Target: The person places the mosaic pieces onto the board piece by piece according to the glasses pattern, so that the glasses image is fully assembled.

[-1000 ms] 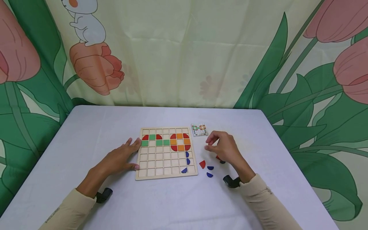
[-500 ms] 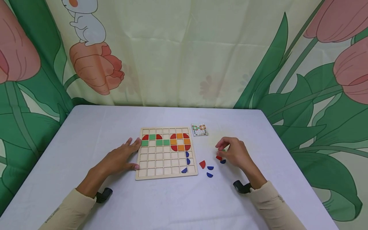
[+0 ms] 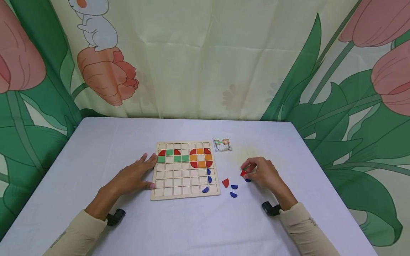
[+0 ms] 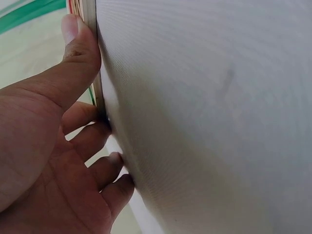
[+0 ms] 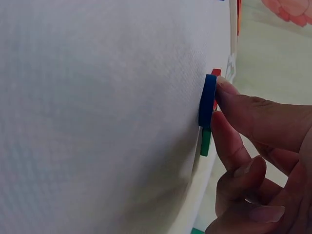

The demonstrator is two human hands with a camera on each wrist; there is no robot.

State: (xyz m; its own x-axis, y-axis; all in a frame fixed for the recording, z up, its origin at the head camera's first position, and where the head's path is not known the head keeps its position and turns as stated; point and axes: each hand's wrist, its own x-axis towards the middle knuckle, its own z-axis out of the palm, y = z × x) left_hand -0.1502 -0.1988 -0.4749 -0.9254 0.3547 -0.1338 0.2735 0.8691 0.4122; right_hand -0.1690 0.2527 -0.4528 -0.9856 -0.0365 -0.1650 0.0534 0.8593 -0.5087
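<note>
L hand (image 3: 136, 175) lay w/ fingers extended & spread, thumb and fingertips at the near-side edge of the grid board (image 3: 186, 182), which lay flat immed. to its R. R hand (image 3: 261, 173) was narrow, thumb & index pinching a red pc (image 3: 243, 173), well R of the board.

R wrist view showed, at those fingertips, a blue pc (image 5: 207, 101) in front of the red one & a green pc (image 5: 205, 142) just beside; head view gave the green as a sliver only. L wrist view showed the board edge-on, thumb on its rim; its full face appeared in head view, w/ a patterned card (image 3: 222, 144) to upper L of R hand.

Counts (head view): on board, btwn the hands, 6 red quarter-rounds (image 3: 209, 164), 4 orange sq. (image 3: 201, 164), 4 green sq. (image 3: 177, 159), 3 blue half-discs (image 3: 209, 180). Off board: 1 loose red wedge (image 3: 225, 183) & 2 loose blue half-discs (image 3: 234, 195), lower L of R hand; 1 blue pc, just below R thumb; 1 card; 2 wrist cams (image 3: 271, 208), one below each hand.
</note>
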